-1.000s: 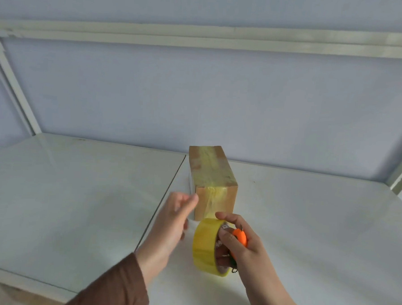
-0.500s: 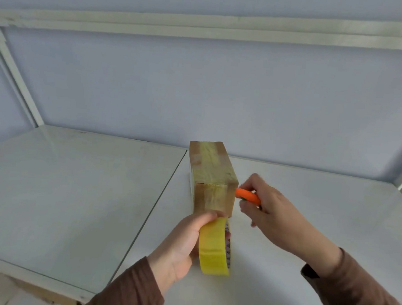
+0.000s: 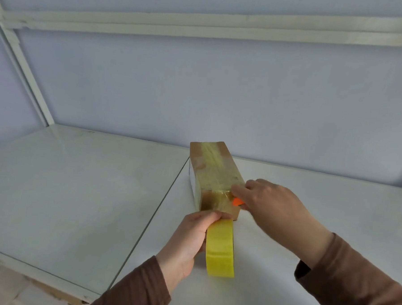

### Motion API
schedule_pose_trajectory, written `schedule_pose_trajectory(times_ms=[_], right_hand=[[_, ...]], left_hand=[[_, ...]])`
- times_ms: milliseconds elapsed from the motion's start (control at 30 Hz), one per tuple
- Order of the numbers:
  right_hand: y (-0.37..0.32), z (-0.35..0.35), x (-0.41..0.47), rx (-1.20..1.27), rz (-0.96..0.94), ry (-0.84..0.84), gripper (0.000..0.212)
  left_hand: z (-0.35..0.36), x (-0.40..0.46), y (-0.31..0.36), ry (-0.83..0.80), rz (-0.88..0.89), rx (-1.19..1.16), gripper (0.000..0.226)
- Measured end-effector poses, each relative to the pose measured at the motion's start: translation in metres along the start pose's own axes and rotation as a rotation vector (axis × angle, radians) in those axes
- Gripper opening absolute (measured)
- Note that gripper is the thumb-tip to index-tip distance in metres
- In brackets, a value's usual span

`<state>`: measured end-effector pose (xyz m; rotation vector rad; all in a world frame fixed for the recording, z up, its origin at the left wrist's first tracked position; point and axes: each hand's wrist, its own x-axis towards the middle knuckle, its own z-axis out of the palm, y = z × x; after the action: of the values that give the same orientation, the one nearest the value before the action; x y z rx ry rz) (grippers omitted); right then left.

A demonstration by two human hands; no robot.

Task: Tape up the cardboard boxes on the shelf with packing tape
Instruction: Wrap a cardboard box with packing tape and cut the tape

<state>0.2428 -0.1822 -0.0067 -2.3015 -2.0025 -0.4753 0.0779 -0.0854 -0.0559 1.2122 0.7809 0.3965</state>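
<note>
Right hand (image 3: 272, 202) moved onto box (image 3: 215, 174) edge gripping orange cutter (image 3: 237, 202), left hand (image 3: 190, 240) grasping tape roll (image 3: 220, 249) below

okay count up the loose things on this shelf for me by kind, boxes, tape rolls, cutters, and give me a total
Cardboard box: 1
Yellow tape roll, held by the left hand: 1
Orange cutter, mostly hidden in the right hand: 1
Total: 3
</note>
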Motion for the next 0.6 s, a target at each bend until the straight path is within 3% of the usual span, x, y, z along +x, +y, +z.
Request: schedule_pose_trajectory(times_ms=[100, 133, 233, 300, 500, 600], right_hand=[[0.017, -0.004, -0.006, -0.017, 0.086, -0.124, 0.009], [0.021, -0.007, -0.008, 0.064, 0.106, -0.083, 0.008], [0.015, -0.014, -0.01, 0.47, 0.08, 0.249, 0.011], [-0.001, -0.015, -0.005, 0.62, 0.065, 0.281, 0.012], [-0.019, -0.005, 0.004, 0.551, 0.174, 0.256, 0.019], [-0.033, -0.01, 0.001, 0.645, 0.204, 0.482, 0.022]], left_hand=[[-0.002, 0.001, -0.002, -0.014, 0.027, 0.039, 0.023], [-0.003, 0.0, -0.002, -0.022, 0.032, 0.051, 0.024], [-0.004, 0.0, 0.001, -0.037, 0.035, 0.08, 0.025], [-0.003, -0.001, 0.005, -0.047, 0.031, 0.118, 0.025], [-0.038, -0.013, 0.03, -0.27, 0.092, 0.48, 0.022], [-0.067, -0.03, 0.039, -0.236, 0.299, 0.56, 0.025]])
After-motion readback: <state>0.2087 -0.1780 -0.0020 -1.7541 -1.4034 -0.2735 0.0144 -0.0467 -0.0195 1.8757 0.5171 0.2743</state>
